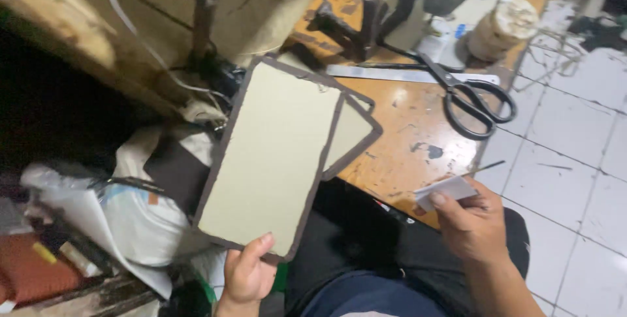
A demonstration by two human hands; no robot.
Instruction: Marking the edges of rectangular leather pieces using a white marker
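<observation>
Worn wooden bench (pixel 418 127), scissors (pixel 467 95) and steel ruler (pixel 405 74) lying there. Left hand (pixel 247 274) pinched bottom edge of pale panel (pixel 271 154), raised over lap; looked light, stiff. Right hand (pixel 471 225) closed on small white scrap (pixel 445 190).

Pale green panel (pixel 271 154) with dark brown border, black scissors (pixel 470 98), orange-brown table (pixel 405 141).

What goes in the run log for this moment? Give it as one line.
left hand: holds beige panel by bottom edge | right hand: pinches white paper | scissors, metal ruler lie on workbench
</observation>
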